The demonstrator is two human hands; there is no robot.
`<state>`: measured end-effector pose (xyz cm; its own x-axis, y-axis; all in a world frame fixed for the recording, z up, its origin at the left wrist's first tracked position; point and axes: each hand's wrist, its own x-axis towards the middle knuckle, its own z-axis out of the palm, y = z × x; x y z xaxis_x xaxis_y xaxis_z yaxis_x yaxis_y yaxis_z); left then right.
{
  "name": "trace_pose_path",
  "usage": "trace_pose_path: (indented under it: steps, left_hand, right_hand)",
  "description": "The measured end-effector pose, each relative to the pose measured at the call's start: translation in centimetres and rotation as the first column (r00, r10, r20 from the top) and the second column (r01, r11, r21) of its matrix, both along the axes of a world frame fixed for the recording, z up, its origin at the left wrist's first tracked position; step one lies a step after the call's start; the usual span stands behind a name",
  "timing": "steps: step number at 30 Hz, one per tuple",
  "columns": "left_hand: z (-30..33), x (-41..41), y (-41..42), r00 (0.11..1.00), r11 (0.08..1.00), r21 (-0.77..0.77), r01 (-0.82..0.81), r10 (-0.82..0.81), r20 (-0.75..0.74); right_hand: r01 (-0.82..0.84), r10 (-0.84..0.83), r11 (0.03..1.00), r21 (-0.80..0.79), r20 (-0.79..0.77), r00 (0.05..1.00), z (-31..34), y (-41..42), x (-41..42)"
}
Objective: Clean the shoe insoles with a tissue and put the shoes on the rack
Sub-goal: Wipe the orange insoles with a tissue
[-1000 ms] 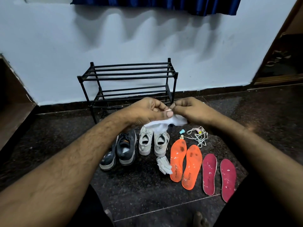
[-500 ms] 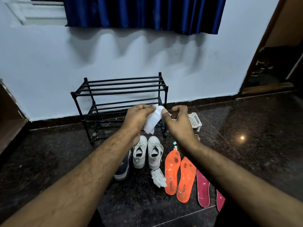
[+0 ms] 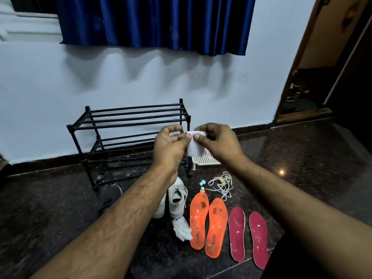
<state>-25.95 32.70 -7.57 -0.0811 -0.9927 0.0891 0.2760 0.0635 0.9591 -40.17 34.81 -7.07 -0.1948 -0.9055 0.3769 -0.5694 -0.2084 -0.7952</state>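
The room is dim, with soft light falling from above. The dark blue satin curtain (image 3: 153, 23) throws scalloped shadows on the pale blue wall (image 3: 50, 91). A small bright glare spot sits on the polished dark stone floor (image 3: 281, 172) at right. Wide-angle bending curves the frame edges; fine detail is soft.

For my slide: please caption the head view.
Both hands hold a tissue above soiled insoles.

Both arms reach forward, left hand (image 3: 170, 142) and right hand (image 3: 218, 140) fingertips pinched together.
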Motion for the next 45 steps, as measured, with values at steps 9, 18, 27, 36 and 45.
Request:
trace_pose_path:
  steps: [9, 18, 27, 36, 45]
  left_hand:
    - [-4.7, -3.4, -3.7, 0.896, 0.992, -0.115, 0.060, -0.003, 0.443]
    - [-19.0, -6.3, -6.7, 0.794, 0.989, 0.036, -0.140, 0.091, 0.601]
    - [-31.9, -7.7, -7.9, 0.681, 0.947, 0.314, -0.064, -0.188, 0.707]
    - [-41.3, -8.6, -4.6, 0.525, 0.938, 0.346, -0.015, -0.288, 0.801]
    - [-41.2, -6.6, -4.1, 0.317, 0.954, 0.277, -0.116, -0.228, 0.921]
  right_hand:
    - [-0.029, 0.073, 0.984, 0.174, -0.250, 0.965, -4.4, -4.3, -6.8]
    - [0.052, 0.163, 0.875, 0.481, -0.394, 0.904, -19.2, -6.5, -10.1]
    - [0.057, 0.121, 0.735, 0.675, -0.214, 0.969, -31.8, -6.2, -9.4]
    - [0.122, -0.170, 0.570, 0.812, -0.029, 0.985, -42.6, -2.5, -7.7]
    - [0.148, -0.179, 0.622, 0.769, -0.044, 0.983, -43.3, -2.4, -7.2]
